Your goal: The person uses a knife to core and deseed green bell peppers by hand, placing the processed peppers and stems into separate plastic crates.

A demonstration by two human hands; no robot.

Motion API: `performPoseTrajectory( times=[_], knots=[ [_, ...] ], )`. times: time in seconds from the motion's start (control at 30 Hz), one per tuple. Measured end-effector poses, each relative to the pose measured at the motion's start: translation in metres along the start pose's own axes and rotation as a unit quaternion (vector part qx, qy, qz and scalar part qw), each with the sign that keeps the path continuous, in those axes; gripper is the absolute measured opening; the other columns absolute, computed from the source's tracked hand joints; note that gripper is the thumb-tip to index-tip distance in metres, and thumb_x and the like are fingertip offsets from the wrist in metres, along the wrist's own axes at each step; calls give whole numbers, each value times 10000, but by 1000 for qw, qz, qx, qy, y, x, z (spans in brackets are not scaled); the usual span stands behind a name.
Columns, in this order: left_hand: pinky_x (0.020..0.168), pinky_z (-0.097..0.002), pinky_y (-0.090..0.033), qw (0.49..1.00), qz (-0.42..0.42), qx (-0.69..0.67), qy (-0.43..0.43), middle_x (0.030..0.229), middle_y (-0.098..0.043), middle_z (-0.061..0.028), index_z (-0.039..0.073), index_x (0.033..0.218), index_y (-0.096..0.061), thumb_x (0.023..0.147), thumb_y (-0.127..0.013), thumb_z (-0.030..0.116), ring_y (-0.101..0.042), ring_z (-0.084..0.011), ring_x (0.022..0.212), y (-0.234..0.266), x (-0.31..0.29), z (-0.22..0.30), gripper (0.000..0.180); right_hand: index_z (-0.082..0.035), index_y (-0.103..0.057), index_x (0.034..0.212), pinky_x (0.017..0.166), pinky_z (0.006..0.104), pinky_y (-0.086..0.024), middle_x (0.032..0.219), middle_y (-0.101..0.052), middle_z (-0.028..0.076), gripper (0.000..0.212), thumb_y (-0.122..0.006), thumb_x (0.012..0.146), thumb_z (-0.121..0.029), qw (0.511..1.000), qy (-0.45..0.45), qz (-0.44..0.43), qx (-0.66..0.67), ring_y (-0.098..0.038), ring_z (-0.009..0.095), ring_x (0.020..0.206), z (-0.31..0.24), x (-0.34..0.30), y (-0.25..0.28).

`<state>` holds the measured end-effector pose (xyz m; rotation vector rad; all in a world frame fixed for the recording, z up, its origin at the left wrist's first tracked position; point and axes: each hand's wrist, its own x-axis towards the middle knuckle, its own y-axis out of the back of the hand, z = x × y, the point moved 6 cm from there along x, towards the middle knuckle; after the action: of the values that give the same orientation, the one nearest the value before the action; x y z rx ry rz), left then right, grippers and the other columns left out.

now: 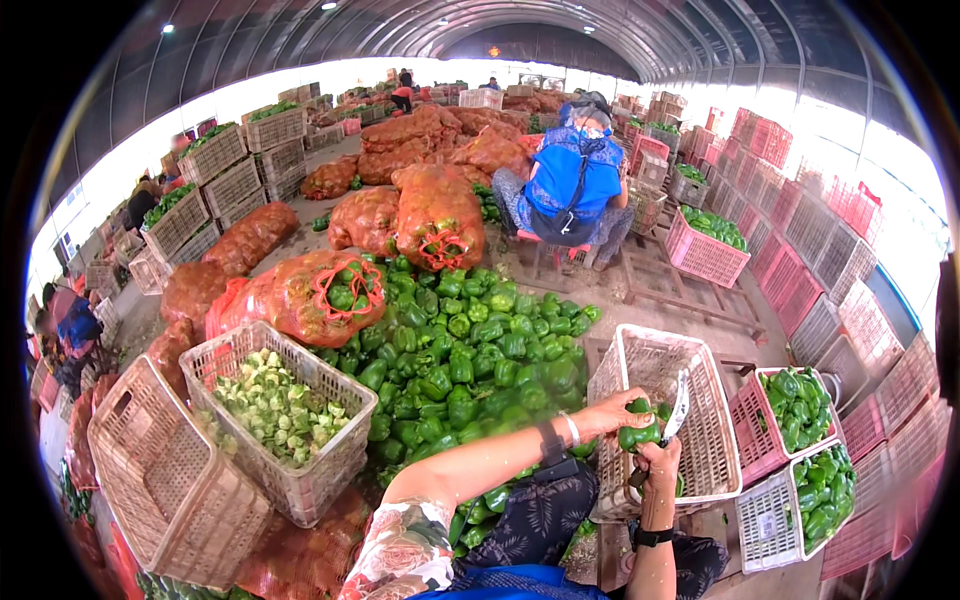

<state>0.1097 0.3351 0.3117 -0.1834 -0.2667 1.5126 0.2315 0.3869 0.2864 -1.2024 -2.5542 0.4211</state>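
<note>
In front of me, over the edge of a whitish plastic crate [712, 455], my left hand [606, 412] is closed around a green bell pepper [640, 434]. My right hand [660, 460] grips a knife, its pale blade [681, 404] pointing up just right of that pepper. The knife's handle is hidden in the fist. A bit more green shows behind the fingers, too covered to tell whether it is a second pepper. Left of my arms spreads a large heap of green bell peppers [470, 345].
At left, a crate [365, 400] holds pale green pepper cores, with a tilted crate [150, 470] beside it. Filled mesh sacks [290, 300] border the heap. Pepper-filled crates [765, 460] stand at right. A person in blue [580, 180] sits beyond the heap.
</note>
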Motion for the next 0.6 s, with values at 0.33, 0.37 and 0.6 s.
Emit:
performPoseTrajectory(
  times=[0.33, 0.37, 0.6],
  knots=[
    [373, -196, -296, 997, 62, 21, -42, 802, -515, 19, 122, 1084, -470, 835, -710, 318, -452, -50, 537, -9, -2, 7, 397, -11, -592, 848, 430, 229, -354, 664, -547, 4, 144, -666, 734, -59, 990, 35, 59, -119, -459, 75, 472, 6, -8, 12],
    [405, -202, -324, 997, 70, 22, -36, 813, -514, 14, 117, 1076, -473, 832, -716, 294, -467, -57, 581, -11, 1, 7, 387, -9, -600, 856, 489, 247, -421, 751, -588, 36, 127, -657, 760, -70, 975, 94, 111, -166, -535, 107, 560, 7, -5, 25],
    [671, -280, -477, 981, 160, 102, -39, 998, -569, -54, 85, 1105, -476, 824, -691, 131, -550, -122, 817, -8, 25, 8, 356, -57, -550, 806, 419, 230, -357, 685, -514, -19, 75, -622, 823, -70, 951, 77, 292, 67, -466, 75, 492, 18, 21, 76]
  ],
)
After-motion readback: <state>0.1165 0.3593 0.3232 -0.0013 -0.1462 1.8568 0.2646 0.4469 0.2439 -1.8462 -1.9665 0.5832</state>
